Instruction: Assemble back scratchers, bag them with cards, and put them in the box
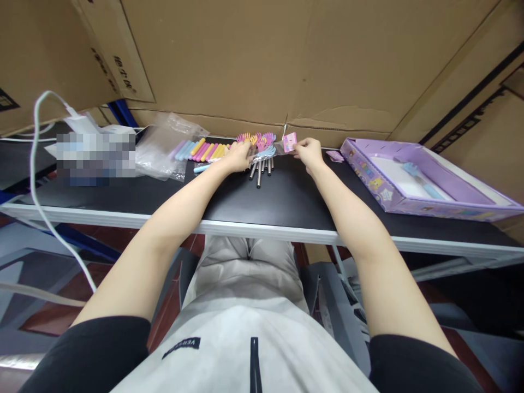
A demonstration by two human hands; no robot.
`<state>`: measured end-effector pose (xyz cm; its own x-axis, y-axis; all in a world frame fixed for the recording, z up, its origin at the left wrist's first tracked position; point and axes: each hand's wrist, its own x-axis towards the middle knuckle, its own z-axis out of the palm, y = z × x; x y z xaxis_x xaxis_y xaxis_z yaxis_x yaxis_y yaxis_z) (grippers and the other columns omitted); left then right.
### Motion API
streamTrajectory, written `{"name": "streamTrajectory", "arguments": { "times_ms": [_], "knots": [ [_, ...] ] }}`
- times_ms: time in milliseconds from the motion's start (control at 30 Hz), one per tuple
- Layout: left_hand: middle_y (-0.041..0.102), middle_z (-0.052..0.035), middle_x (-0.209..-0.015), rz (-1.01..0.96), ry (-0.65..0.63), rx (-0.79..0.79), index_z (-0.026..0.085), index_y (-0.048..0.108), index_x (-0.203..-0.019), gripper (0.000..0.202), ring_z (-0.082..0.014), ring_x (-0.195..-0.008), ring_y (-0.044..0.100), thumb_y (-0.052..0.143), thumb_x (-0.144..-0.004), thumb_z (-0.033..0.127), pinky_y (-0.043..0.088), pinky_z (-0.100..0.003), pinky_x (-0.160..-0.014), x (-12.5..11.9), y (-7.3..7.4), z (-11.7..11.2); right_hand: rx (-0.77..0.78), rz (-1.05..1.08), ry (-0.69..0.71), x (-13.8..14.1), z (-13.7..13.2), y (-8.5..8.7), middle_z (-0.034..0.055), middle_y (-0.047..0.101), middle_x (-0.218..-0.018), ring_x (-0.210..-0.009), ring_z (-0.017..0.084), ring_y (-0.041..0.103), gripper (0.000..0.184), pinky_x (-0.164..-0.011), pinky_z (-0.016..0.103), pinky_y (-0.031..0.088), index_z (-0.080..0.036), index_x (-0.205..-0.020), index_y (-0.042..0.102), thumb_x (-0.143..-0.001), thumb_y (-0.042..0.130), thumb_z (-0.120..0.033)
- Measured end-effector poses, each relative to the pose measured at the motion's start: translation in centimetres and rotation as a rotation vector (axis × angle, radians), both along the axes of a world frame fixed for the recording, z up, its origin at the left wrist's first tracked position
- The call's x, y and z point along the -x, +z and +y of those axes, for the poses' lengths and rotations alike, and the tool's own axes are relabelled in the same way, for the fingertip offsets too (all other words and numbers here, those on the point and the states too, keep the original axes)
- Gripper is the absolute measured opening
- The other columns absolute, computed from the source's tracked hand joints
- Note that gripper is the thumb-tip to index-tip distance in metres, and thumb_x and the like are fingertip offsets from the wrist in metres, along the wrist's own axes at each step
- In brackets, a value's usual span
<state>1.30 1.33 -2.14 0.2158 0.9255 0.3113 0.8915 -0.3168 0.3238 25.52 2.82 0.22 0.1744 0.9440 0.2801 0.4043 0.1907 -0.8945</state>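
Black tabletop (286,204), with pastel scratchers spread along its back side.
At left lie clear plastic bags (158,150), then a row of pastel handles (208,152). Over these rests the left hand (240,157); whether it grasps, I cannot tell. Beside it are claw heads (265,139) and metal rods (259,177), then a clear sleeve (279,148) with a pink card (289,142), pinched by the right hand (308,154). Farther right stands a purple display box (429,211). The step seems to be straightening the sleeve; the next move calls for gentle, even tension.
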Motion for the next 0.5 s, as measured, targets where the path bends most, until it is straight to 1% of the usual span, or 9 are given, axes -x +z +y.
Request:
{"name": "streamTrajectory", "arguments": {
  "times_ms": [100, 167, 233, 333, 433, 500],
  "knots": [
    [0.069, -0.0169, -0.131, -0.002, -0.021, -0.034, 0.025, 0.064, -0.114, 0.034, -0.0439, -0.134, 0.058, 0.068, -0.081, 0.020, 0.044, -0.072, -0.113, 0.7, -0.4, 0.7, 0.084, 0.162, -0.041, 0.5, -0.6, 0.4, 0.0011, 0.063, -0.072, -0.069, 0.013, 0.071, 0.029, -0.069, 0.024, 0.060, -0.022, -0.074, 0.049, -0.095, 0.055, -0.004],
    [0.069, -0.0162, -0.129, 0.002, -0.049, -0.038, 0.025, 0.064, -0.114, 0.037, -0.0446, -0.133, 0.058, 0.069, -0.077, 0.021, 0.044, -0.073, -0.112, 1.0, -0.4, 0.9, 0.097, 0.219, -0.044, 0.7, -0.9, 0.7, 0.0006, 0.063, -0.071, -0.066, 0.012, 0.071, 0.028, -0.064, 0.022, 0.059, -0.021, -0.076, 0.050, -0.095, 0.057, -0.002],
    [0.068, -0.0170, -0.129, 0.017, -0.060, -0.017, 0.025, 0.065, -0.116, 0.040, -0.0461, -0.133, 0.057, 0.069, -0.076, 0.021, 0.041, -0.076, -0.112, 1.2, -0.2, 0.8, 0.104, 0.256, -0.044, 0.8, -1.1, 0.9, -0.0001, 0.063, -0.071, -0.064, 0.012, 0.071, 0.027, -0.062, 0.021, 0.059, -0.021, -0.078, 0.051, -0.092, 0.060, 0.000],
    [0.067, -0.0187, -0.133, 0.049, -0.019, 0.038, 0.023, 0.066, -0.120, 0.045, -0.0478, -0.137, 0.055, 0.068, -0.075, 0.018, 0.036, -0.079, -0.116, 1.0, 0.5, 0.0, 0.126, 0.318, -0.028, 0.8, -1.2, 1.1, -0.0016, 0.063, -0.070, -0.062, 0.012, 0.071, 0.026, -0.060, 0.020, 0.060, -0.022, -0.082, 0.051, -0.090, 0.061, 0.001],
    [0.065, -0.0195, -0.136, 0.057, 0.010, 0.069, 0.022, 0.067, -0.121, 0.044, -0.0479, -0.141, 0.053, 0.068, -0.077, 0.016, 0.033, -0.077, -0.119, 0.5, 1.3, -0.9, 0.178, 0.412, -0.005, 0.7, -1.4, 1.4, -0.0018, 0.064, -0.068, -0.060, 0.010, 0.069, 0.025, -0.058, 0.018, 0.058, -0.021, -0.084, 0.050, -0.092, 0.057, 0.001],
    [0.064, -0.0192, -0.137, 0.013, -0.026, 0.033, 0.022, 0.067, -0.123, 0.040, -0.0463, -0.141, 0.054, 0.066, -0.083, 0.018, 0.036, -0.073, -0.119, 0.0, 1.6, -1.1, 0.214, 0.475, 0.013, 0.7, -1.4, 1.5, -0.0008, 0.066, -0.068, -0.059, 0.010, 0.069, 0.024, -0.060, 0.018, 0.057, -0.021, -0.084, 0.049, -0.093, 0.054, 0.001]
  ]
}}
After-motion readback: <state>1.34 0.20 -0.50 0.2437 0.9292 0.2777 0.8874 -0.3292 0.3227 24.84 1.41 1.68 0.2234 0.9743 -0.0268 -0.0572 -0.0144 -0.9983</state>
